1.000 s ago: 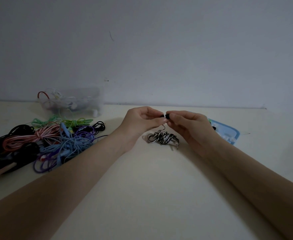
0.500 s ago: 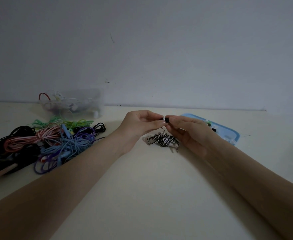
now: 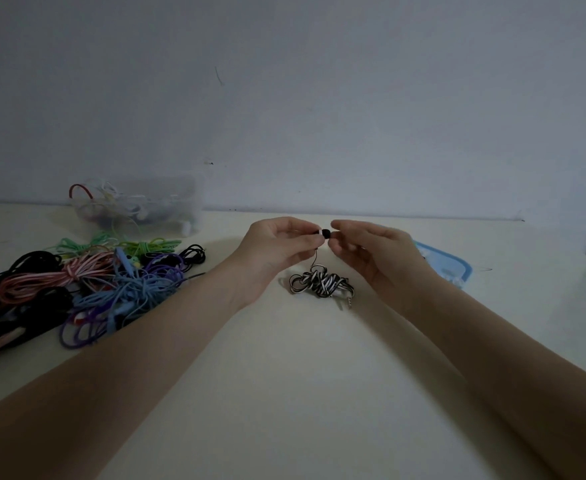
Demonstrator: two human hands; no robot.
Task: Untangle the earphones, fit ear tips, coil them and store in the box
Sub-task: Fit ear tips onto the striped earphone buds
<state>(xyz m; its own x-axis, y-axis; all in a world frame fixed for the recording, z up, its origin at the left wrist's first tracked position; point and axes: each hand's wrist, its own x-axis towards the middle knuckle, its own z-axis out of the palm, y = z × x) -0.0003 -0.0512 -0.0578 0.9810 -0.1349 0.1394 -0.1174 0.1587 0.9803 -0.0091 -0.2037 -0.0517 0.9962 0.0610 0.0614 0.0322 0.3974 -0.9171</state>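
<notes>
Left hand point(image 3: 277, 249) pinches earbud point(image 3: 320, 232); right hand point(image 3: 378, 252) pinches black ear tip point(image 3: 325, 233) onto it. Striped cable point(image 3: 321, 285) lies bunched mid-table point(image 3: 319, 393), toward far edge. Light, limp, snag-prone; tip soft, tiny: grip at earbud housing, not cord.

I see two bare forearms with no sleeves, my left hand point(image 3: 277, 249) and right hand point(image 3: 379, 252) without rings, watches or gloves.

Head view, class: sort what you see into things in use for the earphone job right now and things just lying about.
In use: left hand, right hand, black ear tip, black-and-white earphone cable.

Lying about: pile of coloured earphone cables, clear plastic box, blue tray.
</notes>
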